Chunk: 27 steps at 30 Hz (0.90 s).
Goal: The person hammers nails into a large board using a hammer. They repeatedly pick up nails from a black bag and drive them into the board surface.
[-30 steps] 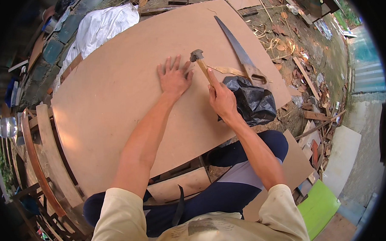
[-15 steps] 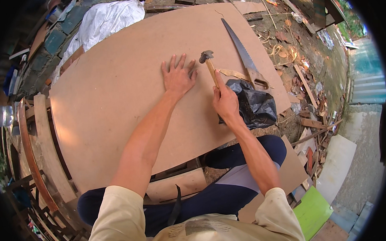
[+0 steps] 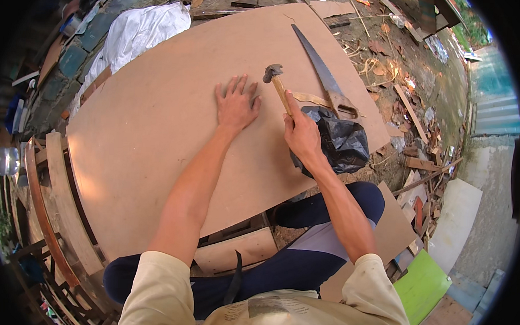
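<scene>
A large brown board lies in front of me. My left hand rests flat on it with the fingers spread. My right hand grips the wooden handle of a hammer, its index finger stretched along the handle. The dark hammer head points away from me, over the board. To the right of my right hand, a crumpled black plastic bag lies on the board. Beyond the bag is a handsaw with a wooden handle. A thin, pale wooden strip lies between hammer and saw.
A white sheet or sack is bunched at the far left. Wooden planks run along the left side. Scrap wood and leaves litter the ground at right, with a lime-green panel and a white sheet at lower right.
The hammer in my right hand has shifted slightly left. The rest of the scene looks nearly the same, with a small shift of the view.
</scene>
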Each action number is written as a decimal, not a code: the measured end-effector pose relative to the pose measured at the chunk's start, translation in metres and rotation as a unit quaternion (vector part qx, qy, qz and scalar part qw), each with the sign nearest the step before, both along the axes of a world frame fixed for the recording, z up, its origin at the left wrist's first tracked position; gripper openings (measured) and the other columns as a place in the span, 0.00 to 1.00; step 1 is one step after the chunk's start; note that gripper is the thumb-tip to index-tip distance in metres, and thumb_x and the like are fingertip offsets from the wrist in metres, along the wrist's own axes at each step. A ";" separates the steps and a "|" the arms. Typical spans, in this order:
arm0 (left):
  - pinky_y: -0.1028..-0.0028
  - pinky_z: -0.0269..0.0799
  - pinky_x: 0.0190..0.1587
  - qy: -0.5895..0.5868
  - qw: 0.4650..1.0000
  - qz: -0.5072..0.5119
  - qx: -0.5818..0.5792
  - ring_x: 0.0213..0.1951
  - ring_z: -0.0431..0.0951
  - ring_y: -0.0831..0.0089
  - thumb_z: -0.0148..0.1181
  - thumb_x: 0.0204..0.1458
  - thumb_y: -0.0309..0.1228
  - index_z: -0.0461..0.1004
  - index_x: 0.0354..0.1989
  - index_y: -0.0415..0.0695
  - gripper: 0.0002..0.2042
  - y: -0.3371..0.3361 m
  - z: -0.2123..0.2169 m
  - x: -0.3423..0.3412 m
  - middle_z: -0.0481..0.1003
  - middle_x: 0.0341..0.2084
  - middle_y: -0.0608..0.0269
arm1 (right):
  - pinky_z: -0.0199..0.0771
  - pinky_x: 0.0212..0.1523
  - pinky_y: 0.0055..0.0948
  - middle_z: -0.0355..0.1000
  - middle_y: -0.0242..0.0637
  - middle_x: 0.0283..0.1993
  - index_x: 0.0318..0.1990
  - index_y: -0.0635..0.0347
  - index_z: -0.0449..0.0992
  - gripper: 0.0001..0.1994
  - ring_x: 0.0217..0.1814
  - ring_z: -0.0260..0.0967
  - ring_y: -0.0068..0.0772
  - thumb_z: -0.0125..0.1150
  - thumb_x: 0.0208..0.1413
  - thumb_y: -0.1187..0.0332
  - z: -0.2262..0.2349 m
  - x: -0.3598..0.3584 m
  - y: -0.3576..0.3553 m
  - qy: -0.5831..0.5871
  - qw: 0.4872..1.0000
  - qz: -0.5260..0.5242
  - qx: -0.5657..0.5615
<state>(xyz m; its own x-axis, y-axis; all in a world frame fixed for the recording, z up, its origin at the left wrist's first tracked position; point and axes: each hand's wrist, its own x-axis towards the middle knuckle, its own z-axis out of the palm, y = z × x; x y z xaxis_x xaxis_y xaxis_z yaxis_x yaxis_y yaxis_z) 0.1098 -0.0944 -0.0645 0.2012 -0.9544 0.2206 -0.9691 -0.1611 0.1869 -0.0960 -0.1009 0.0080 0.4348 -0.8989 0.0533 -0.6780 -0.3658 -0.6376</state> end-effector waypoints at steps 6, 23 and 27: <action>0.44 0.50 0.71 0.005 0.994 -0.078 -0.075 0.69 0.65 0.66 0.56 0.60 0.44 0.78 0.60 0.58 0.20 -0.001 -0.002 -0.001 0.71 0.64 0.66 | 0.74 0.44 0.47 0.77 0.63 0.42 0.75 0.48 0.59 0.31 0.42 0.76 0.65 0.57 0.65 0.69 0.020 -0.008 -0.001 -0.048 0.992 -0.041 0.109; 0.51 0.74 0.48 -0.087 0.975 -0.031 0.204 0.47 0.82 0.53 0.58 0.53 0.26 0.83 0.38 0.41 0.08 -0.065 0.053 -0.034 0.82 0.41 0.51 | 0.71 0.61 0.44 0.74 0.62 0.59 0.74 0.50 0.61 0.31 0.62 0.72 0.64 0.59 0.64 0.64 0.049 -0.031 -0.015 -0.162 0.971 -0.086 0.155; 0.53 0.74 0.48 -0.145 0.974 -0.003 0.176 0.49 0.81 0.53 0.59 0.54 0.26 0.82 0.41 0.39 0.09 -0.063 0.041 -0.040 0.81 0.43 0.51 | 0.71 0.61 0.43 0.74 0.62 0.58 0.74 0.50 0.61 0.31 0.61 0.73 0.63 0.59 0.63 0.64 0.052 -0.033 -0.019 -0.163 0.970 -0.093 0.156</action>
